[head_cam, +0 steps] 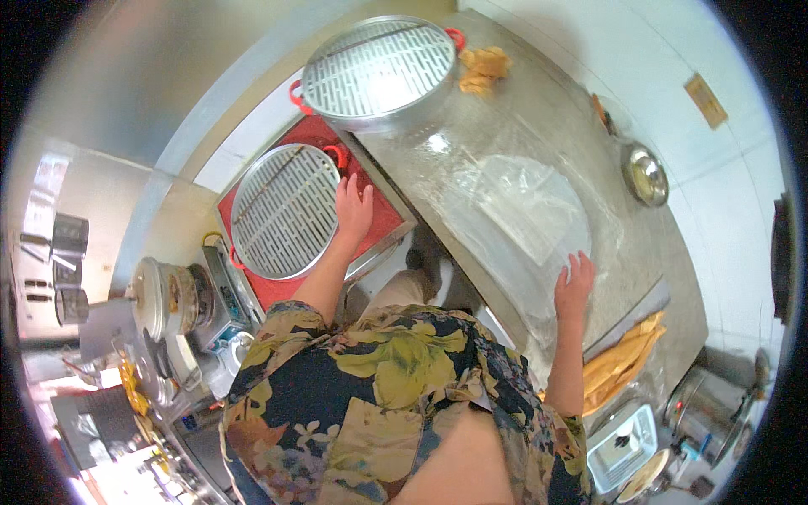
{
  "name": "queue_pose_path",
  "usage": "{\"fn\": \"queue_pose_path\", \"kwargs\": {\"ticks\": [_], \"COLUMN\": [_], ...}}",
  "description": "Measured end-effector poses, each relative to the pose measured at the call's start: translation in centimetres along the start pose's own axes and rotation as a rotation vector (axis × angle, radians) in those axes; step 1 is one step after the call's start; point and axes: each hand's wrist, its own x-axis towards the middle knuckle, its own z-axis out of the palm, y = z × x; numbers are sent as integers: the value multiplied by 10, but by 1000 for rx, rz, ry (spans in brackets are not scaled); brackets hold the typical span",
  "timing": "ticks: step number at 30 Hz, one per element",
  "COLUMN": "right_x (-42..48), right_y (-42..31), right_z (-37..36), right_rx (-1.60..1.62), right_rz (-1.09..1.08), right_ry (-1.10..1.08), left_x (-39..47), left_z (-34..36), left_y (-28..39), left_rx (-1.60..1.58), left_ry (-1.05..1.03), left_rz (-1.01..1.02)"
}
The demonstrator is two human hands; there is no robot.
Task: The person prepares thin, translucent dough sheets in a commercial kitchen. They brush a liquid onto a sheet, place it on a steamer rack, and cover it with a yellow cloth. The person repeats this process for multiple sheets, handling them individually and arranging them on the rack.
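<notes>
A round metal steamer tray [284, 211] with a slotted base and red handles sits on a red tabletop [385, 218]. Beside its right rim is my left hand [355, 208], empty, fingers spread; whether it touches the rim I cannot tell. To the right, a clear plastic sheet [536, 202] lies flat and wrinkled on a grey worktop [622, 246]. My right hand [574, 284] is over the lower right edge of this sheet, with nothing in it and its fingers a little apart.
A second slotted steamer tray [379, 69] stands at the worktop's far left corner, an orange cloth [485, 68] beside it. A metal bowl [645, 173] is near the tiled wall. Folded orange cloth [622, 363] and a light blue basket [623, 448] lie lower right. A lidded pot [158, 297] stands left.
</notes>
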Motion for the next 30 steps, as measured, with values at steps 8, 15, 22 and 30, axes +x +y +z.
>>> {"fn": "queue_pose_path", "kwargs": {"ticks": [8, 15, 22, 30], "right_x": [107, 241, 349, 455], "right_y": [-81, -145, -150, -180], "right_z": [38, 104, 165, 252], "right_rx": [195, 445, 456, 354], "right_rz": [-92, 107, 376, 532], "right_ry": [-63, -280, -166, 99], "left_x": [116, 226, 199, 77], "left_z": [-40, -52, -62, -83], "left_y": [-78, -147, -158, -94], "left_rx": [-327, -510, -635, -598], "left_ry": [137, 205, 129, -210], "left_rz": [-358, -402, -459, -436]}}
